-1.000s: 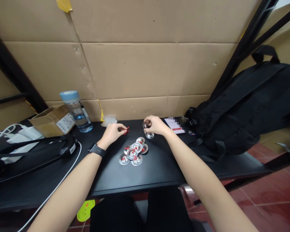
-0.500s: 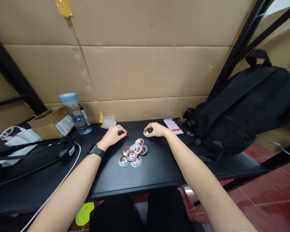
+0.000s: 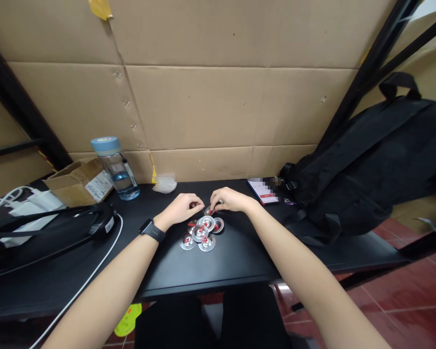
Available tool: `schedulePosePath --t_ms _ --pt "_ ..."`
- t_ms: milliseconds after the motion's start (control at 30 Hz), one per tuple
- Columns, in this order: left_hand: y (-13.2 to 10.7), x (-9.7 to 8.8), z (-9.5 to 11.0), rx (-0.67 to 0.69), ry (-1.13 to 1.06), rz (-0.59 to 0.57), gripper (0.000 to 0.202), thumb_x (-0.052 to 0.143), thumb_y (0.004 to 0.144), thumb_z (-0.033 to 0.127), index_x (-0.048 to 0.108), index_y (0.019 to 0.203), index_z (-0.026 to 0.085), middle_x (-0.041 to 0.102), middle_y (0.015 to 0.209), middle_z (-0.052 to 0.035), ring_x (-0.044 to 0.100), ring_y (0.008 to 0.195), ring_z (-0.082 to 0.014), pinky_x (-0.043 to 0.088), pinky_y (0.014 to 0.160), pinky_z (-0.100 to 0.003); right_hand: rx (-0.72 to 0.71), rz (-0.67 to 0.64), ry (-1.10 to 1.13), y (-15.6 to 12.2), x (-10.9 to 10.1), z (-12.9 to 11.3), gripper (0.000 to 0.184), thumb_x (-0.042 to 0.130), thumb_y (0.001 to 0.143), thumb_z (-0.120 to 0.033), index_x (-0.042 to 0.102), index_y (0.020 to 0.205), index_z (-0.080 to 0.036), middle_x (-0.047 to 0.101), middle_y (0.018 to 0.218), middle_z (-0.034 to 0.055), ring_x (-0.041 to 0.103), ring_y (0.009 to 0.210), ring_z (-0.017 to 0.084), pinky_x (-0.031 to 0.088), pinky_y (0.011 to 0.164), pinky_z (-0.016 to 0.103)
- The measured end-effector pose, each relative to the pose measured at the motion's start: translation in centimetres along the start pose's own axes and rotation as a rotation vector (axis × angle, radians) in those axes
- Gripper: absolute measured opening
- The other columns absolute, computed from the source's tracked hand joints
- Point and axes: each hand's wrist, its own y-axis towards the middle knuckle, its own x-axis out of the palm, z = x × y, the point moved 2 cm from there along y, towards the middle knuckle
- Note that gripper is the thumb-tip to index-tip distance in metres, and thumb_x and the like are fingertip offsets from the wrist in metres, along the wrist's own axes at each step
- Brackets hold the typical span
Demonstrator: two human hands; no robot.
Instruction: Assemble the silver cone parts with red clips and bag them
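Several silver finger cymbals [image 3: 199, 233] with domed middles and red cords lie overlapping in a loose pile on the black desk [image 3: 232, 257]. Around the farthest cymbal [image 3: 208, 211], at the pile's back edge, the fingertips of my right hand [image 3: 228, 199] are closed, hiding part of it. My left hand [image 3: 181, 208], a black watch [image 3: 151, 230] on its wrist, is pinched just left of that cymbal. A trace of red shows at its fingers, but what they hold is mostly hidden. Both hands are close together, behind the pile.
A blue-lidded water bottle [image 3: 118, 169], an open cardboard box [image 3: 82, 182] and a clear plastic packet [image 3: 164, 183] stand at the back left. A black bag and white cable [image 3: 94, 269] lie left. A phone [image 3: 264, 190] and a black backpack [image 3: 370, 160] are right.
My right hand has moved left and nearer, from beside the pile to its farthest cymbal. The left hand has moved right and slightly nearer, closing the gap between them. The view has shifted slightly.
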Motion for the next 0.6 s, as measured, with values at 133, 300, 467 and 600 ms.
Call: schedulePosePath --t_ms 133,300,467,600 --pt "0.1 0.3 0.4 -0.015 -0.099 -0.011 0.021 0.06 0.093 0.035 0.077 0.098 0.023 0.073 0.091 -0.0031 0.065 0.078 -0.0157 0.048 0.073 -0.027 -0.016 0.163 -0.024 0.2 -0.3 -0.8 0.011 0.075 0.085 -0.018 0.081 0.091 -0.026 0.068 0.101 0.0038 0.065 0.094 0.019 0.048 0.089 0.031" --pt "0.1 0.6 0.2 -0.042 -0.166 0.008 0.02 0.061 0.092 0.034 0.076 0.099 0.022 0.073 0.092 -0.0026 0.064 0.078 -0.0156 0.048 0.072 -0.027 -0.011 0.164 0.02 0.4 -0.3 -1.9 0.011 0.074 0.086 -0.015 0.078 0.091 -0.023 0.065 0.105 0.0045 0.063 0.1 0.019 0.048 0.092 0.033" --pt "0.1 0.7 -0.5 -0.084 -0.185 -0.041 0.017 0.062 0.089 0.031 0.073 0.092 0.02 0.07 0.081 -0.0001 0.061 0.071 -0.014 0.046 0.067 -0.025 -0.026 0.17 0.031 0.6 0.2 -2.1 0.009 0.072 0.087 -0.016 0.076 0.094 -0.021 0.066 0.104 0.0052 0.063 0.099 0.02 0.048 0.092 0.032" --pt "0.1 0.5 -1.1 -0.118 -0.196 -0.037 0.021 0.059 0.09 0.034 0.072 0.088 0.018 0.071 0.08 -0.0012 0.061 0.07 -0.0145 0.046 0.066 -0.025 -0.04 0.15 0.072 0.4 0.1 -2.1 0.007 0.067 0.092 -0.019 0.073 0.095 -0.018 0.068 0.097 0.0049 0.064 0.092 0.018 0.048 0.085 0.029"
